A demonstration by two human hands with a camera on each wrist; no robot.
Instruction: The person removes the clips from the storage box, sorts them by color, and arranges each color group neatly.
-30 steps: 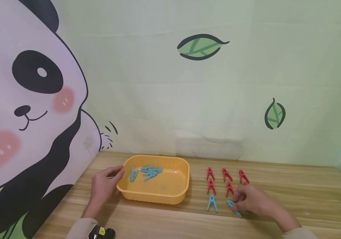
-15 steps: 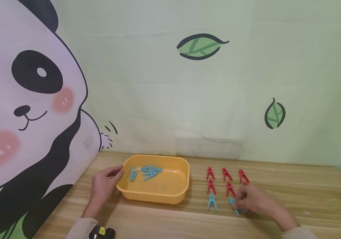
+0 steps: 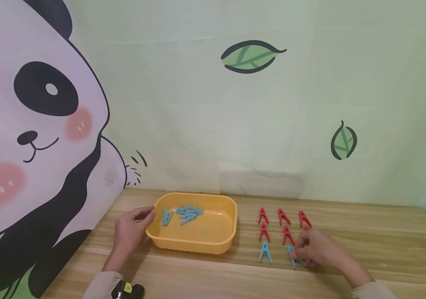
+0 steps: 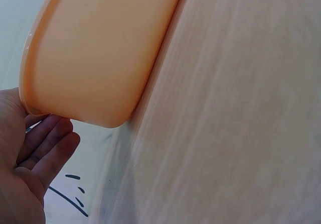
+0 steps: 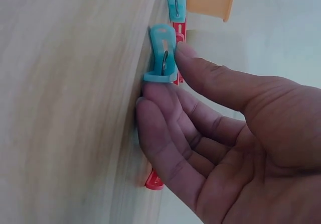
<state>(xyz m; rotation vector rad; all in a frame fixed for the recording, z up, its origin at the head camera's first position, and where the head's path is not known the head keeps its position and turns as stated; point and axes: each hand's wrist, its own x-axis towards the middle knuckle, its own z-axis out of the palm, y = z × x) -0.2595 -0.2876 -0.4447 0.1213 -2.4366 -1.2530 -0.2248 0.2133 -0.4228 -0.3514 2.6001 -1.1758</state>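
Observation:
With thumb and fingers, my right hand (image 3: 319,250) pinches a light-blue clothespin (image 5: 161,56) low over the tabletop. Its legs point toward me in the head view, and the fingers cover part of it. Another blue clothespin (image 3: 265,252) lies to its left, standing out below two rows of red clothespins (image 3: 286,236). One red clothespin (image 3: 307,228) is mostly hidden by the right hand. On the left, my left hand (image 3: 132,228) holds the rim of a yellow plastic basin (image 4: 100,58), fingers under its edge. Several blue clothespins (image 3: 188,216) lie loose inside.
The wood-grain table (image 3: 205,278) reaches back to a pale green wall covering (image 3: 183,104) printed with leaves. A large panda picture (image 3: 86,178) fills the left side. A dark device (image 3: 127,290) sits on the left wrist.
The blue clothespin in my right hand has turned from a slant to nearly upright in the row and shifted slightly away from me. My left hand and the basin stay put.

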